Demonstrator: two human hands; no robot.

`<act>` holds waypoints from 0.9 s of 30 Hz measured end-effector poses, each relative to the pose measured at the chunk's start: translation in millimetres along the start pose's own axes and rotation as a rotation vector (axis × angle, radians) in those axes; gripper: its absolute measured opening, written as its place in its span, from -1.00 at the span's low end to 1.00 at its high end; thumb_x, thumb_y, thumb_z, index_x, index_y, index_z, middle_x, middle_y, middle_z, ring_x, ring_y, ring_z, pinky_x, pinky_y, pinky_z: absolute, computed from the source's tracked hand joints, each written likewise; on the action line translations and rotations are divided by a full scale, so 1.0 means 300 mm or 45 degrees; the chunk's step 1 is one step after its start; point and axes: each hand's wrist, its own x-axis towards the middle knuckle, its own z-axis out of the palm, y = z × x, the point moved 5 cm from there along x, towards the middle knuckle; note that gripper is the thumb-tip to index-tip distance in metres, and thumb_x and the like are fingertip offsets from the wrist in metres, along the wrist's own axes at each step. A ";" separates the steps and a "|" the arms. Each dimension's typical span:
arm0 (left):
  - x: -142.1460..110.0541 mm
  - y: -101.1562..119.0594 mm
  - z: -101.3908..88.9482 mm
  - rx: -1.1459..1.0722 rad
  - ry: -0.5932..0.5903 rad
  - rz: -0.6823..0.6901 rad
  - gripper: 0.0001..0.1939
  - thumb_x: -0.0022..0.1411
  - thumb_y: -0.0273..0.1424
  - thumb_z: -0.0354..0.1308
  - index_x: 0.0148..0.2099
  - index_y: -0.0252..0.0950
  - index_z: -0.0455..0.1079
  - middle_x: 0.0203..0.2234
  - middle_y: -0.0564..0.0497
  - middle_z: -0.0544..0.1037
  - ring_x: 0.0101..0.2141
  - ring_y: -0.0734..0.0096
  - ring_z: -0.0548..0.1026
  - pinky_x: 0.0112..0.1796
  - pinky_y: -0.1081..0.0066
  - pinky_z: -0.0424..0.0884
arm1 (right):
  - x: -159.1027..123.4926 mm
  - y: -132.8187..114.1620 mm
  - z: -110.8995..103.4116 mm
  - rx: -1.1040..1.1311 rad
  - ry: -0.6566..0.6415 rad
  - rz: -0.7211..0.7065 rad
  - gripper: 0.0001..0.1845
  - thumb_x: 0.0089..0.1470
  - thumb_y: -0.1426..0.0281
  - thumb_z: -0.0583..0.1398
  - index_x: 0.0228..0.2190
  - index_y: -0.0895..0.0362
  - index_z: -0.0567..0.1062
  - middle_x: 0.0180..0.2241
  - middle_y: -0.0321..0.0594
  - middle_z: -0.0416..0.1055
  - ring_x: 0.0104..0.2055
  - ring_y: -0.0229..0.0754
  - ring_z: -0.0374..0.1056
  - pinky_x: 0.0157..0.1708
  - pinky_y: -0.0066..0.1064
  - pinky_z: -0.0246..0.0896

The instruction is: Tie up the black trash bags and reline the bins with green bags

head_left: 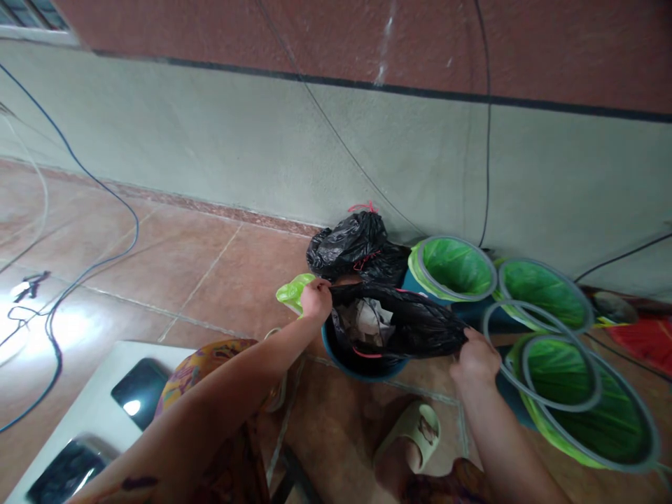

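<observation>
My left hand [316, 299] grips the left edge of a black bin bag [420, 325] that lines a blue bin [362, 364]. At the bag's right edge my right hand [475, 358] is closed on the plastic. The bag's mouth is stretched between the two hands, and crumpled white paper [370, 318] shows inside it. A red drawstring runs along the bag's lower rim.
A tied black bag [351, 245] lies against the wall behind the bin. Three bins with green liners [454, 266] stand to the right. A green plastic piece [291, 290] sits by my left hand. Cables [94, 266] run over the tiled floor. My sandalled foot [414, 434] is below.
</observation>
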 end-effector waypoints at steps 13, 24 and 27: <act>-0.283 0.099 0.090 0.680 -0.828 1.099 -0.46 0.07 -0.45 0.10 0.14 -0.20 0.36 0.07 -0.10 0.45 0.10 0.10 0.37 0.14 0.14 0.22 | -0.093 0.004 0.056 0.105 -0.146 0.250 -0.85 -0.33 0.52 0.23 -0.55 0.16 0.52 -0.52 -0.35 0.48 -0.44 -0.22 0.38 -0.44 -0.39 0.33; -0.408 -0.032 0.164 1.105 -1.135 1.288 -0.66 0.06 -0.54 0.16 -0.07 -0.39 0.48 -0.23 -0.23 0.61 -0.15 0.03 0.53 0.14 -0.09 0.15 | -0.151 -0.019 0.130 -0.815 -0.789 -0.241 -0.57 -0.22 0.09 0.32 -0.34 0.13 0.62 -0.36 -0.12 0.59 -0.27 0.01 0.49 -0.27 -0.27 0.31; -0.391 -0.024 0.170 1.094 -1.117 1.299 -0.75 0.06 -0.57 0.13 -0.19 -0.39 0.51 -0.28 -0.22 0.61 -0.21 0.06 0.56 0.04 0.03 0.31 | -0.181 -0.002 0.147 -0.926 -1.015 -0.261 -0.65 -0.15 0.20 0.24 -0.33 0.11 0.64 -0.34 -0.12 0.60 -0.28 -0.01 0.48 -0.27 -0.28 0.28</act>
